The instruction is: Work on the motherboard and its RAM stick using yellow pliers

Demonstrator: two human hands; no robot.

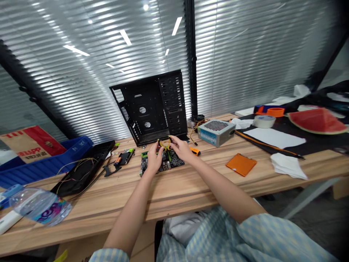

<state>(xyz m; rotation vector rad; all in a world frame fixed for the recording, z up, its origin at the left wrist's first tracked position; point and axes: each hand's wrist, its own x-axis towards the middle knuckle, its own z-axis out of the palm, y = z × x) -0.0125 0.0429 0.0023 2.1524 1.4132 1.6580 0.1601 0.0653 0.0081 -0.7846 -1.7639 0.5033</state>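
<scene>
Both of my hands are over a dark motherboard [174, 162] with green slots, which lies flat on the wooden table. My left hand [155, 158] and my right hand [180, 148] each grip one handle of what look like small pliers [164, 143], yellow and black, with the handles spread apart. The jaws point down toward the board; whether they touch it I cannot tell. Behind the board stands an open black computer case [149, 105]. Right beside my right hand lies an orange and black tool [195, 151], partly hidden by my forearm.
A power supply [216, 133] and an orange flat case [241, 164] are to the right, near tape [264, 121] and a watermelon-shaped object [317, 120]. On the left are a blue bin [79, 147], a black panel [81, 173], small parts [126, 157] and a water bottle [40, 205].
</scene>
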